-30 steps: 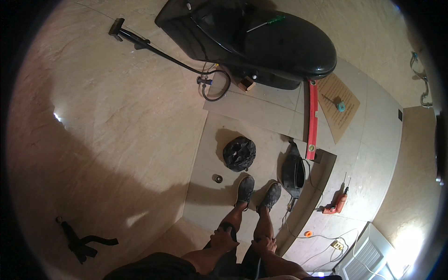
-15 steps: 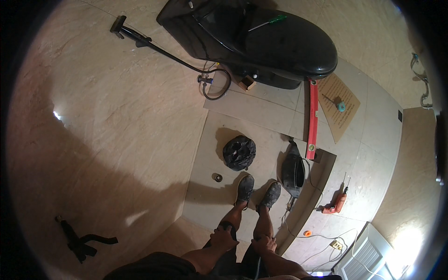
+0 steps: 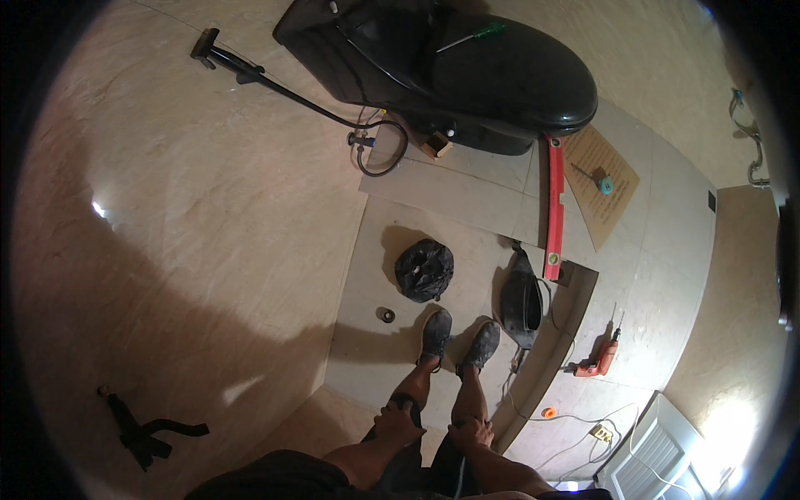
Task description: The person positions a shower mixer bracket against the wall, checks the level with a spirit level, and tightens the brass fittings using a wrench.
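My left hand (image 3: 398, 423) rests on my left knee, fingers lying over it and holding nothing. On my right knee lies my right hand (image 3: 472, 432), also without anything in it. Both hands look open, though small in the picture. In front of my shoes stands a bunched black plastic bag (image 3: 424, 271). A small dark ring (image 3: 385, 315) lies left of my left shoe. Beside my right shoe is a black waist bag (image 3: 522, 300), its pocket gaping. Farther off, a black toilet (image 3: 517, 75) carries a green-handled screwdriver (image 3: 475, 36) on its lid.
A red spirit level (image 3: 554, 208) spans from the toilet to the raised step's edge. Right of it, a cardboard sheet (image 3: 612, 167) holds a teal-handled tool. On the step lie an orange drill (image 3: 597, 361), cords and an orange ring (image 3: 549, 413). A sprayer hose (image 3: 308, 104) hangs along the left wall.
The whole scene has shifted slightly up and left in the picture. My hands stay on my knees, and none of the objects has been moved.
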`<state>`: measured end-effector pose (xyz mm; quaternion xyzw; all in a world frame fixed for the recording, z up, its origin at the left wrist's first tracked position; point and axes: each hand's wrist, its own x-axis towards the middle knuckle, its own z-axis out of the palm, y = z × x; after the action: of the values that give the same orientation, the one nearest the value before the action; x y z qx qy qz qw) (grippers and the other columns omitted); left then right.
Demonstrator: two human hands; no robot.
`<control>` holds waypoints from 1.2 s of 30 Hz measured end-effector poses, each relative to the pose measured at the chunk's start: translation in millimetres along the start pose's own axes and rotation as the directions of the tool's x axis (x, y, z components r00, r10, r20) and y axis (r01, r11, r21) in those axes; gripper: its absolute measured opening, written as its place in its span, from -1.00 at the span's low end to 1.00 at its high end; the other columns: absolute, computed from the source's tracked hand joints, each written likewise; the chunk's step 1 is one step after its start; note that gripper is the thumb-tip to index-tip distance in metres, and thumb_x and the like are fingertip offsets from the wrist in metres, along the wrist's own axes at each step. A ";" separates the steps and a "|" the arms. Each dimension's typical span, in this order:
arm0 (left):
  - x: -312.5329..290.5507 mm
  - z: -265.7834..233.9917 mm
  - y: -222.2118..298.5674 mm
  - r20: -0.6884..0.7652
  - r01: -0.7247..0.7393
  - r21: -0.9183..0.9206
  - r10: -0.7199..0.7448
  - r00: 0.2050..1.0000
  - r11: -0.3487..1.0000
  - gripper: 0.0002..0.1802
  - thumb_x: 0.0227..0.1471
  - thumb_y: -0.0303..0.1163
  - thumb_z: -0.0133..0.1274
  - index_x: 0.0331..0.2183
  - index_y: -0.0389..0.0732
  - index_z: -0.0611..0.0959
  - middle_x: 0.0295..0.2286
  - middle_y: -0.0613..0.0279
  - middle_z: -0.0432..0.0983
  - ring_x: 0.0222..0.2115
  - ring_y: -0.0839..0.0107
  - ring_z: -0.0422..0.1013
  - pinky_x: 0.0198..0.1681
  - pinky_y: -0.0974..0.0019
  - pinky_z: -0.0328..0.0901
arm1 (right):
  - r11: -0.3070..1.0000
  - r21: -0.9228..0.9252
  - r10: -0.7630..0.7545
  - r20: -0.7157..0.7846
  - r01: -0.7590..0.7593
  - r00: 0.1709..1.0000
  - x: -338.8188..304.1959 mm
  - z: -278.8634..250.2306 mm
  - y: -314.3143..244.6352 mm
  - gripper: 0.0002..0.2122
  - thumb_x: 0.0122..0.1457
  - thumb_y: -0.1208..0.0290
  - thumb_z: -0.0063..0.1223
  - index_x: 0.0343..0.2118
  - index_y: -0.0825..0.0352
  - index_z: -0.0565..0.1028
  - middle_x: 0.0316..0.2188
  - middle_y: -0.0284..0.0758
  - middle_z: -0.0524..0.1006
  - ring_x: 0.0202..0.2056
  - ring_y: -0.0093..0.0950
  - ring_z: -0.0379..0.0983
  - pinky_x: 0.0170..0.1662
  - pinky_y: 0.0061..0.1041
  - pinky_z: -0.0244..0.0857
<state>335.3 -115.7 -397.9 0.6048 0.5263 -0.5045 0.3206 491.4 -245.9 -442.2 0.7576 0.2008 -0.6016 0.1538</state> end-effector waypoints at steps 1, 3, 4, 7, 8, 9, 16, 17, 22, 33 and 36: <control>-0.7 -0.6 0.1 0.001 0.000 0.001 0.000 1.000 1.000 -0.03 -0.15 0.23 0.28 0.23 0.04 0.36 0.13 -0.03 0.29 0.16 0.02 0.28 0.10 -0.06 0.30 | 1.000 0.001 0.001 0.001 -0.001 1.000 -0.9 -0.5 0.1 -0.57 0.03 -0.03 0.25 -0.05 0.04 0.64 0.12 -0.13 0.49 0.25 -0.08 0.22 0.29 -0.12 0.16; -3.2 -3.9 0.9 0.009 -0.001 -0.016 0.001 1.000 1.000 -0.04 -0.15 0.22 0.28 0.23 0.05 0.37 0.14 -0.03 0.28 0.16 0.02 0.28 0.11 -0.06 0.30 | 1.000 0.005 -0.003 0.012 0.003 1.000 -3.1 -3.5 -1.0 -0.58 0.04 -0.02 0.24 -0.07 0.04 0.64 0.12 -0.14 0.49 0.25 -0.08 0.22 0.29 -0.11 0.16; -2.9 -3.3 0.9 0.009 0.000 -0.017 0.000 1.000 1.000 -0.04 -0.15 0.22 0.28 0.23 0.05 0.37 0.14 -0.03 0.28 0.16 0.02 0.28 0.11 -0.06 0.30 | 1.000 0.003 -0.004 0.013 0.004 1.000 -2.7 -4.0 -0.9 -0.58 0.04 -0.02 0.24 -0.07 0.04 0.64 0.12 -0.14 0.49 0.25 -0.08 0.22 0.29 -0.11 0.16; -0.7 -3.9 1.7 0.023 0.005 -0.002 -0.005 1.000 1.000 -0.03 -0.15 0.22 0.28 0.23 0.05 0.36 0.15 -0.04 0.28 0.16 0.03 0.28 0.10 -0.05 0.30 | 1.000 0.011 0.001 0.022 -0.001 1.000 -1.0 -1.8 0.2 -0.59 0.04 -0.02 0.24 -0.07 0.04 0.64 0.12 -0.13 0.49 0.25 -0.07 0.22 0.29 -0.12 0.15; -0.3 -5.0 2.1 0.014 0.003 0.009 -0.003 1.000 1.000 -0.03 -0.15 0.22 0.28 0.23 0.05 0.37 0.15 -0.04 0.27 0.16 0.02 0.28 0.10 -0.05 0.30 | 1.000 0.009 -0.003 -0.018 0.003 1.000 -0.4 1.7 0.9 -0.59 0.04 -0.02 0.24 -0.07 0.04 0.64 0.12 -0.13 0.49 0.25 -0.07 0.22 0.29 -0.12 0.15; -1.3 -3.0 2.0 0.007 0.009 0.009 -0.009 1.000 1.000 -0.04 -0.15 0.22 0.29 0.22 0.05 0.37 0.15 -0.04 0.27 0.16 0.02 0.28 0.10 -0.04 0.31 | 1.000 -0.005 -0.013 -0.054 0.013 0.998 -3.3 0.0 -0.4 -0.59 0.05 -0.02 0.23 -0.07 0.04 0.64 0.12 -0.13 0.49 0.26 -0.06 0.22 0.29 -0.12 0.15; -1.8 3.7 1.6 -0.022 -0.004 0.007 0.004 1.000 1.000 -0.03 -0.17 0.22 0.30 0.21 0.03 0.39 0.13 -0.05 0.29 0.15 0.01 0.29 0.09 -0.05 0.31 | 1.000 0.000 -0.017 -0.022 0.017 1.000 1.4 2.1 5.7 -0.57 0.05 -0.03 0.23 -0.03 0.02 0.63 0.12 -0.15 0.49 0.27 -0.05 0.20 0.30 -0.12 0.13; -1.9 3.2 1.8 -0.025 -0.006 0.005 0.006 1.000 1.000 -0.03 -0.18 0.22 0.30 0.21 0.03 0.39 0.13 -0.04 0.30 0.14 0.01 0.29 0.09 -0.05 0.31 | 1.000 0.010 -0.015 -0.017 0.015 1.000 4.0 4.5 7.6 -0.56 0.05 -0.03 0.23 -0.03 0.02 0.62 0.13 -0.15 0.49 0.26 -0.04 0.20 0.31 -0.11 0.13; -0.3 9.5 -0.2 -0.055 -0.016 -0.002 0.016 0.998 1.000 -0.04 -0.19 0.23 0.31 0.19 0.02 0.41 0.12 -0.04 0.31 0.13 0.00 0.30 0.08 -0.08 0.31 | 0.999 -0.006 -0.041 -0.031 0.041 0.999 0.0 1.8 6.6 -0.53 0.04 -0.05 0.23 0.00 0.04 0.61 0.13 -0.12 0.48 0.25 -0.02 0.22 0.30 -0.08 0.13; 2.0 6.7 3.0 -0.069 -0.032 -0.005 0.032 0.997 0.999 -0.03 -0.19 0.22 0.31 0.20 0.02 0.39 0.13 -0.07 0.30 0.14 -0.03 0.29 0.08 -0.13 0.31 | 0.999 0.002 -0.032 -0.018 0.032 0.999 1.9 -3.1 6.3 -0.48 0.05 -0.05 0.22 0.06 0.07 0.57 0.19 -0.08 0.42 0.31 0.02 0.13 0.33 -0.05 0.08; 1.1 4.3 3.2 -0.081 -0.041 0.014 0.042 0.996 0.999 -0.02 -0.20 0.22 0.32 0.20 0.03 0.40 0.12 -0.07 0.31 0.13 -0.02 0.30 0.08 -0.11 0.31 | 1.000 -0.001 -0.004 0.047 0.004 0.999 1.3 -11.3 0.8 -0.50 0.06 -0.03 0.21 0.05 0.07 0.58 0.21 -0.09 0.40 0.31 -0.01 0.13 0.33 -0.06 0.09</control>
<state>337.1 -120.1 -400.6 0.6377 0.5230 -0.4760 0.3054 501.7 -241.1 -440.9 0.7427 0.1991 -0.6196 0.1577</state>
